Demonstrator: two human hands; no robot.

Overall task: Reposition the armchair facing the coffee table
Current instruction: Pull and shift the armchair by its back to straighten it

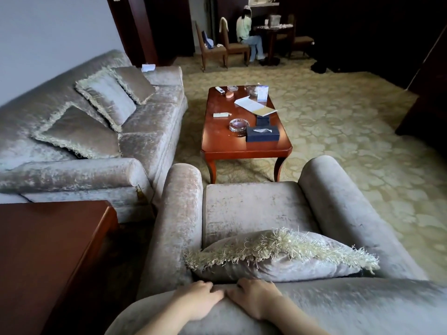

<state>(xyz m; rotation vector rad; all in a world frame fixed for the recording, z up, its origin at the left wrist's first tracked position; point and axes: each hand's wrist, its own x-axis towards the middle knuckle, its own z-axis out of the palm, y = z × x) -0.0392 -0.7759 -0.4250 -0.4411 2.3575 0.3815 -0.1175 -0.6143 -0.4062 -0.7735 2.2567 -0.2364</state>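
Both hands, left hand (202, 299) and right hand (254, 298), press flat on the armchair (251, 209) backrest, fingers (217, 294) together, gripping nothing. Its seat already points at the coffee table (244, 146); only a slight squaring push seems needed.

A long sofa (92, 131) carries three fringed pillows (106, 97). Just beside its near arm stands a wooden side table (48, 250). Well beyond the sofa, a person (246, 32) sits on a chair (233, 43) at a small dark table (272, 32).
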